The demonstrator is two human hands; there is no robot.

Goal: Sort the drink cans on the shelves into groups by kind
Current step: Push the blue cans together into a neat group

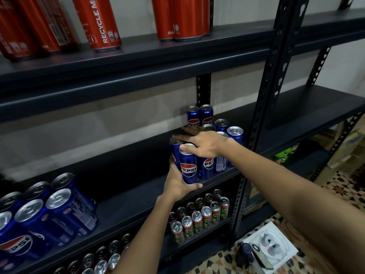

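Note:
A cluster of blue Pepsi cans [206, 117] stands at the right end of the middle shelf [122, 196]. My left hand [178, 186] grips the front blue Pepsi can [188, 167] from below and the side, thumb curled under its base. My right hand [203, 144] lies flat with straight fingers across the tops of the front cans. Another group of blue Pepsi cans [49, 212] stands at the left end of the same shelf. Red cola cans [98, 24] line the top shelf.
Green and red cans [199, 216] fill the shelf below, with more can tops [106, 258] at the lower left. A black upright post [264, 107] bounds the bay on the right. A white package [272, 246] and a dark bottle [245, 254] lie on the patterned floor.

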